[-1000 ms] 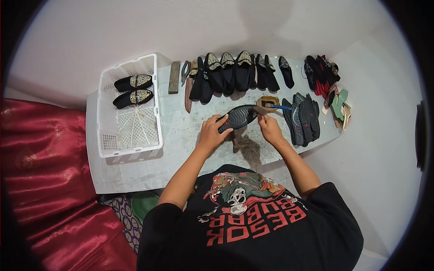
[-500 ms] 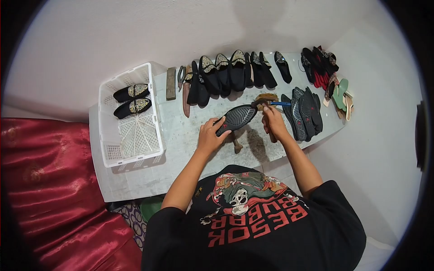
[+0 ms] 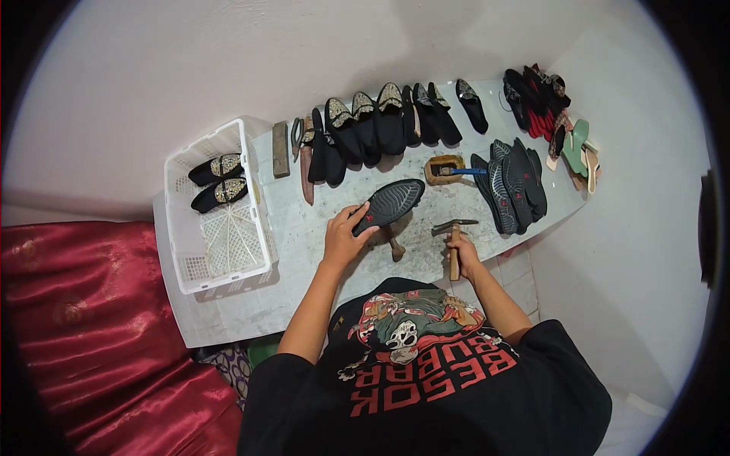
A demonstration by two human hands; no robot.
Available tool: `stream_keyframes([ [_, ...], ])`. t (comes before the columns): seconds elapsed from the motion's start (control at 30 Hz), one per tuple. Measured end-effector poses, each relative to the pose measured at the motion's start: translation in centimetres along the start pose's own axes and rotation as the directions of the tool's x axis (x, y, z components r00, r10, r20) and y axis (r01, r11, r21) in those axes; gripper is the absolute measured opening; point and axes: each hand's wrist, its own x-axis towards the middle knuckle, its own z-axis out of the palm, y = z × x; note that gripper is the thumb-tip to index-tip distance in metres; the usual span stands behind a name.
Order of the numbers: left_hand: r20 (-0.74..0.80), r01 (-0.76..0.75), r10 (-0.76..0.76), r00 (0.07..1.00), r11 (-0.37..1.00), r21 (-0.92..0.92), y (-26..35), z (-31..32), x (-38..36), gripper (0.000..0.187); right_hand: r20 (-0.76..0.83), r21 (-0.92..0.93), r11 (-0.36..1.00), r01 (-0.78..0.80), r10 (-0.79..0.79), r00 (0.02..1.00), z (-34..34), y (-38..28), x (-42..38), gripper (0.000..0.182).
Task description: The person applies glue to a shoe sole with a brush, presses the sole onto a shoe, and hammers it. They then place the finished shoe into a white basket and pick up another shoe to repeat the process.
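Note:
My left hand (image 3: 345, 235) grips the heel end of a black shoe (image 3: 391, 205), its ribbed sole facing up. Under the shoe, a metal shoe anvil (image 3: 396, 247) shows only in part. My right hand (image 3: 465, 254) is wrapped round the wooden handle of a hammer (image 3: 455, 239), whose head lies to the right of and below the shoe, apart from it. Beyond the hammer sits a small brown tub (image 3: 433, 170) with a blue-handled brush (image 3: 464, 172) resting across it. Several loose black soles (image 3: 517, 182) are piled at the right.
Several black shoes with patterned uppers (image 3: 361, 121) line the wall side of the table (image 3: 251, 319). A white plastic basket (image 3: 257, 220) with two shoes stands left. A wooden block (image 3: 280, 150), pincers (image 3: 297, 138) and a knife (image 3: 307, 175) lie beside the row. Green and beige pieces (image 3: 584, 156) lie far right.
My right hand has drawn back from the shoe's toe toward my body, with the hammer now upright in view. The shoe stays in my left hand, and the view has shifted slightly.

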Motion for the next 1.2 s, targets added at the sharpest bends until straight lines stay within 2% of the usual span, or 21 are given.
stream_keyframes([
  [0.07,0.033,-0.03,0.029,0.999,0.999,0.022,0.3,-0.7,-0.1,0.066,0.077,-0.109,0.993,-0.055,0.064,0.995,0.1,1.0,0.7,0.026],
  [0.13,0.062,-0.071,0.068,0.996,0.997,0.043,0.7,-0.9,0.1,0.072,0.078,-0.082,0.993,-0.082,0.089,0.993,1.1,1.5,1.3,0.028],
  [0.2,0.07,-0.047,0.045,0.997,0.999,0.025,1.0,-1.1,-0.4,0.088,0.155,-0.063,0.997,-0.032,0.041,0.987,2.3,1.9,2.3,0.031],
  [0.27,0.051,0.005,-0.008,0.999,0.999,0.042,1.2,-1.4,-1.2,0.093,0.166,-0.106,0.994,-0.016,0.034,0.986,3.3,1.9,3.0,0.037],
  [0.33,0.027,0.064,-0.066,0.997,0.996,0.055,0.9,-1.4,-2.0,0.099,0.267,-0.152,0.988,-0.015,0.056,0.962,4.0,1.7,3.3,0.042],
  [0.4,-0.052,0.096,-0.093,0.994,0.994,0.051,0.7,-1.5,-2.8,0.106,0.269,-0.186,0.983,0.002,0.049,0.962,4.7,1.8,3.6,0.043],
  [0.47,-0.047,0.149,-0.147,0.988,0.988,0.045,0.5,-1.7,-3.5,0.107,0.28,-0.23,0.973,0.022,0.045,0.959,5.2,1.9,4.0,0.044],
  [0.53,-0.052,0.211,-0.209,0.977,0.977,0.037,0.6,-1.9,-4.2,0.108,0.169,-0.402,0.911,0.096,-0.029,0.985,5.1,2.7,5.2,0.045],
  [0.57,-0.048,0.249,-0.248,0.968,0.969,0.003,0.6,-1.9,-4.4,0.109,0.186,-0.415,0.905,0.092,-0.015,0.982,4.8,3.1,5.7,0.045],
  [0.6,-0.043,0.283,-0.284,0.958,0.959,-0.033,0.6,-1.9,-4.6,0.109,0.209,-0.615,0.705,0.353,-0.287,0.935,4.5,3.3,5.9,0.047],
  [0.63,-0.059,0.298,-0.299,0.952,0.954,-0.032,0.7,-1.8,-4.7,0.109,0.297,-0.749,0.392,0.534,-0.522,0.8,4.3,3.4,6.2,0.049],
  [0.67,-0.06,0.303,-0.304,0.951,0.953,-0.029,0.7,-1.8,-4.8,0.11,0.314,-0.748,0.385,0.541,-0.513,0.799,3.8,3.3,6.4,0.049],
  [0.73,-0.072,0.316,-0.317,0.946,0.949,-0.027,0.5,-1.5,-5.0,0.11,0.332,-0.705,0.452,0.547,-0.47,0.817,3.6,1.6,5.3,0.052],
  [0.77,-0.081,0.319,-0.321,0.944,0.947,-0.033,0.3,-1.1,-5.1,0.109,0.373,-0.717,0.399,0.572,-0.474,0.798,3.5,1.0,5.1,0.052],
  [0.9,-0.062,0.313,-0.319,0.946,0.946,-0.081,0.5,-0.7,-4.5,0.104,0.435,-0.758,0.323,0.567,-0.397,0.808,2.5,-0.8,6.1,0.052],
  [0.97,-0.066,0.306,-0.313,0.948,0.948,-0.09,0.5,-0.7,-4.3,0.104,0.475,-0.785,0.327,0.527,-0.229,0.85,2.8,-4.4,5.3,0.052],
  [1.0,-0.065,0.304,-0.311,0.948,0.948,-0.095,0.5,-0.6,-4.3,0.103,0.475,-0.788,0.32,0.527,-0.231,0.849,3.7,-6.7,3.8,0.052],
  [1.07,-0.078,0.281,-0.289,0.954,0.954,-0.107,0.6,-0.7,-4.3,0.1,0.626,-0.568,0.212,0.795,-0.517,0.584,6.7,-11.4,-0.3,0.051],
  [1.1,-0.087,0.259,-0.269,0.959,0.959,-0.112,0.5,-0.8,-4.4,0.096,0.622,-0.575,0.205,0.792,-0.519,0.586,7.9,-13.1,-1.6,0.051],
  [1.17,-0.099,0.211,-0.223,0.97,0.97,-0.119,-0.5,-0.6,-4.9,0.089,0.801,-0.369,0.058,0.928,-0.486,0.349,9.8,-15.4,-3.0,0.062],
  [1.2,-0.115,0.17,-0.183,0.976,0.978,-0.117,-0.7,-0.5,-5.0,0.081,0.797,-0.379,0.049,0.924,-0.491,0.352,10.2,-15.7,-2.9,0.062],
])
